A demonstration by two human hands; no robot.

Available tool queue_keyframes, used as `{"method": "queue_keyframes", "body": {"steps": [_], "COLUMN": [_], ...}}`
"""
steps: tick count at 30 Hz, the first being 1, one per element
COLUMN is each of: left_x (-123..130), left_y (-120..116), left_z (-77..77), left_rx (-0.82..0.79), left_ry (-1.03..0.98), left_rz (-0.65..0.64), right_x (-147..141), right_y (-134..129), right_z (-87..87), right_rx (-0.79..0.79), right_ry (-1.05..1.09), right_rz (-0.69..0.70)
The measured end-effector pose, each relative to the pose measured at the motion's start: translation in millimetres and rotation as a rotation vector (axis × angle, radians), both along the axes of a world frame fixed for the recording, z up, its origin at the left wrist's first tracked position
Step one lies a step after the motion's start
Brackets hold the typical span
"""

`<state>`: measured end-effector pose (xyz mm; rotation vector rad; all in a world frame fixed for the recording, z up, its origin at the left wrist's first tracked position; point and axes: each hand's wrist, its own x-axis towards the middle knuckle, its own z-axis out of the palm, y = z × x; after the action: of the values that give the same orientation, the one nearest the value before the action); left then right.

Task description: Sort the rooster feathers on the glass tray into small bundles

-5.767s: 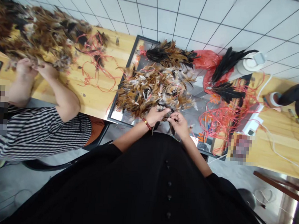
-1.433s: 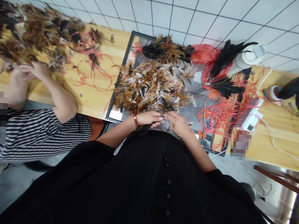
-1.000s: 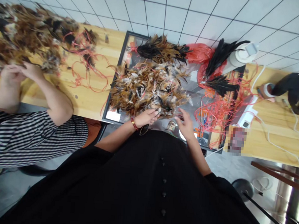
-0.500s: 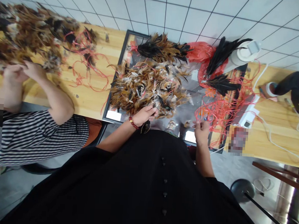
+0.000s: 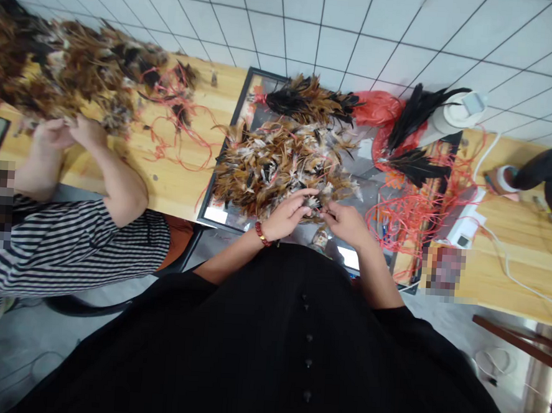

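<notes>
The right hand (image 5: 350,226) has moved from the red cords (image 5: 404,211) back beside the left hand (image 5: 285,219), so both now meet at 1 small feather bundle (image 5: 312,202); the left fingers grip it, just beside the feather pile (image 5: 276,163); the right fingertips pinch together, contents unclear.

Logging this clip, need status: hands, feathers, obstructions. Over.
Left hand holds feather tuft. Right hand at tuft's edge, grip unclear. Feather pile close beyond hands; red strings off to the right.
</notes>
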<state>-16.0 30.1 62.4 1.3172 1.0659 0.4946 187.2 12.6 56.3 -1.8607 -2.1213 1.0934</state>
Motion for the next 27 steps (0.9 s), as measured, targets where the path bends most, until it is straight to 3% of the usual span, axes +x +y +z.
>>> {"method": "queue_keyframes", "body": {"steps": [3,6,10,15,19,21,23,27], "left_x": [8,11,11,20,24,22,19,15], "left_y": [1,0,0,-6,-11,-12,-12,-13], "left_z": [-1.7,-11.0,-17.5,-1.5,12.6,13.1,9.1,-3.6], "left_rx": [0.193,0.163,0.044,0.061,0.058,-0.030,-0.169,-0.423], "left_ry": [0.178,0.341,0.382,0.344,0.246,0.124,-0.014,-0.252], "left_rz": [-0.090,-0.077,-0.102,-0.299,-0.412,-0.320,-0.122,0.206], "right_x": [-4,3,14,6,1,1,0,-9], "right_y": [-5,-10,-10,9,32,37,35,11], "right_z": [12.3,13.7,13.0,13.4,5.5,-4.7,-18.3,-42.2], "right_rx": [0.067,0.123,0.182,0.327,0.175,0.065,-0.021,-0.130], "right_ry": [-0.001,0.030,0.060,0.301,0.573,0.674,0.747,0.852], "right_rz": [0.033,0.079,0.194,0.352,0.402,0.323,0.161,-0.132]}}
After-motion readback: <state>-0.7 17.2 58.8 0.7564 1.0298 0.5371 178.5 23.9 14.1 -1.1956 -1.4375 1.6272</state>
